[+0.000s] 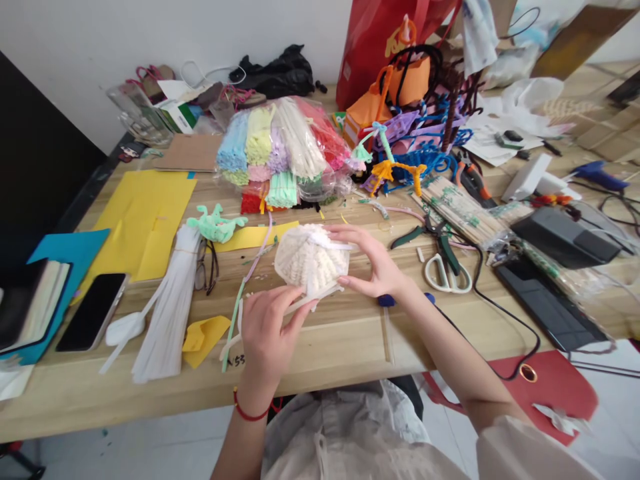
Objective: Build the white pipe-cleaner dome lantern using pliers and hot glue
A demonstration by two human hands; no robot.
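Note:
A cream fan-shaped piece [311,260] made of coiled white pipe cleaners is held just above the wooden table [345,343], in front of me. My left hand [267,333] pinches its lower stem and loose white ends from below. My right hand [373,263] wraps around its right side, thumb and fingers curved over the top and bottom edges. A red string bracelet sits on my left wrist.
A bundle of white pipe cleaners [170,313], a phone [93,310], yellow paper [143,220] and glasses lie at left. Bagged coloured pipe cleaners [283,150] sit behind. Scissors [445,270], pliers, wooden sticks [463,210], a cable and dark tablets [547,303] lie at right.

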